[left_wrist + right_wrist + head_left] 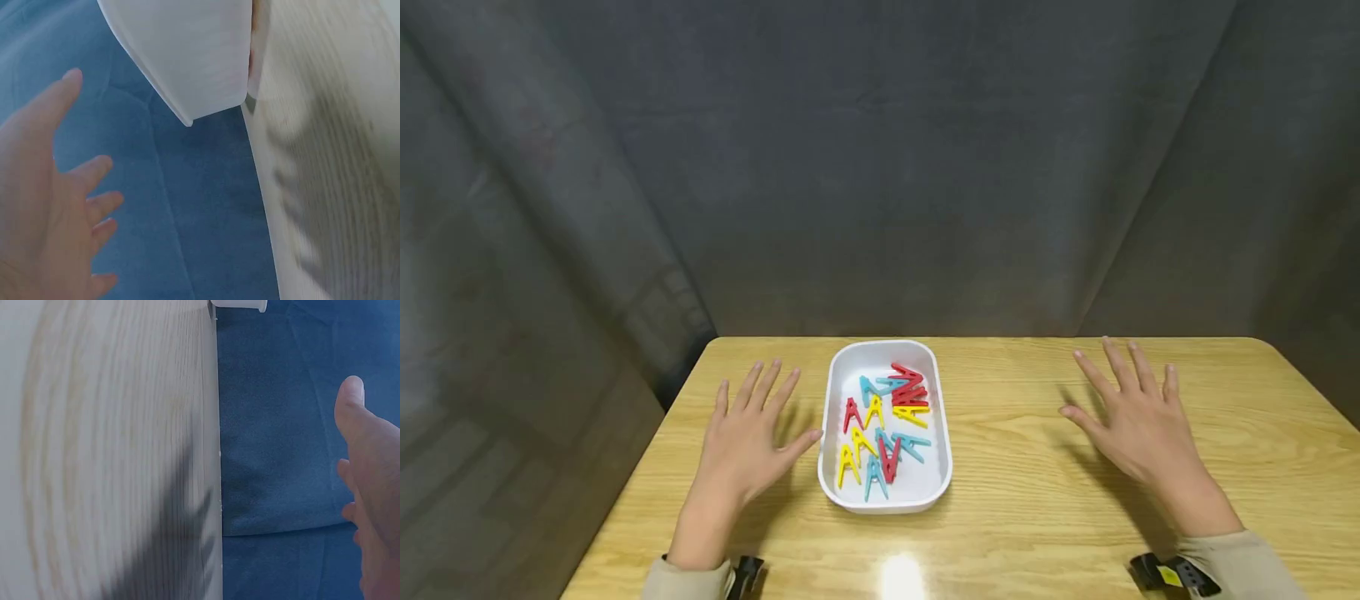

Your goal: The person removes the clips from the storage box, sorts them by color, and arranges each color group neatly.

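From where I stand, a person holds both hands out above a wooden table [1000, 500], one on each side of a white tray [921, 487]. The left hand [737, 454] is spread wide, fingers straight and apart, its thumb reaching toward the tray's near-left side; in the head view the thumb tip seems to meet the rim, but the left wrist view shows a gap between them. The right hand [1142, 429] is just as wide, fingers fanned, well apart from the tray over the right part of the table. Each hand throws a shadow on the wood below. The tray sits upright on the table, left of its middle, with red, yellow and blue clothespins [874, 402] scattered inside; several red ones bunch toward its far right corner, and one red lies across blue ones nearer the person. Pale sleeves [1240, 567] and black straps [745, 575] show at the wrists. A dark curtain [880, 183] hangs behind the table.
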Tool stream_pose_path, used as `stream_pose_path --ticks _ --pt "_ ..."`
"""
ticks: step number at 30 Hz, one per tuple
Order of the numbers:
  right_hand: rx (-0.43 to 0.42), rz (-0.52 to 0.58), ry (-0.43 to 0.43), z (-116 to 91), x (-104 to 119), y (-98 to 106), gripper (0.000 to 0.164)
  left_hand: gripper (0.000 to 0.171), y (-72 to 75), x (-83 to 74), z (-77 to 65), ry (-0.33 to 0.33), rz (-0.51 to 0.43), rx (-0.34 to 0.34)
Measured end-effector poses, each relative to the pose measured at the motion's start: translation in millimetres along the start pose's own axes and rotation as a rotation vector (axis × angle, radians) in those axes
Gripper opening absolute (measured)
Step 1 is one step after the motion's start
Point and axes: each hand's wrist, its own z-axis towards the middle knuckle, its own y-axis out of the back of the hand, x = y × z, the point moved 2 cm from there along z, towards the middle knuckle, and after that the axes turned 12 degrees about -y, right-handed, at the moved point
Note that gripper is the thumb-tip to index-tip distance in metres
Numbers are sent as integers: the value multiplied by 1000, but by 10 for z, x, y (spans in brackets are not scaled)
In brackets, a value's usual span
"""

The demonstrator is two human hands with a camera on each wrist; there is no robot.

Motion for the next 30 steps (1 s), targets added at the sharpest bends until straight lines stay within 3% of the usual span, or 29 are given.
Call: stream_pose_path --ticks 10,24,30 --pt "6 24 -1 8 39 17 78 88 45 4 28 -68 -122 43" --pt "1 31 29 -24 121 13 78 84 -56 -5 7 -60 -373 107" --pt "3 33 25 -37 111 22 78 84 -102 -54 -20 -29 -513 175"
